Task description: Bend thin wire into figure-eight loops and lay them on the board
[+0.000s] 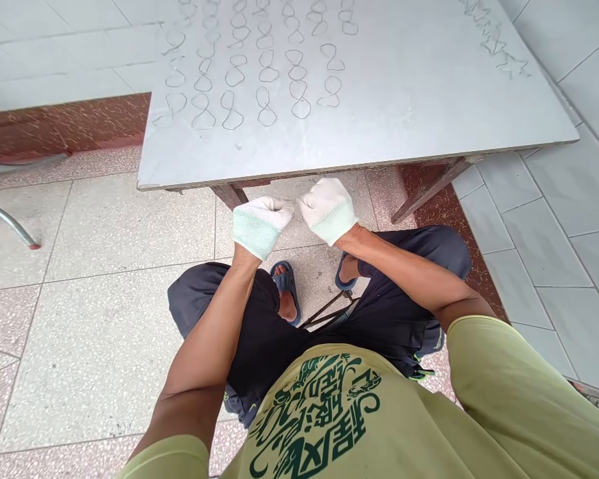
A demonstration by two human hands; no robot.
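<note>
My left hand (262,218), in a white glove with a pale green cuff, is closed in a pinch just in front of the table edge. My right hand (328,207), gloved alike, is closed too, its fingers almost touching those of the left. A thin wire (296,211) shows faintly between the fingertips; its shape is mostly hidden by the gloves. On the white table (379,136) beyond the hands lie several rows of thin wires bent into figure-eights (300,100), to the left and middle.
At the table's far right lies a line of zigzag bent wires (496,43). Below the top stand wooden legs (432,189). A tiled wall (569,179) runs along the right. Metal chair legs (10,223) stand on the floor at the left. My knees are under my forearms.
</note>
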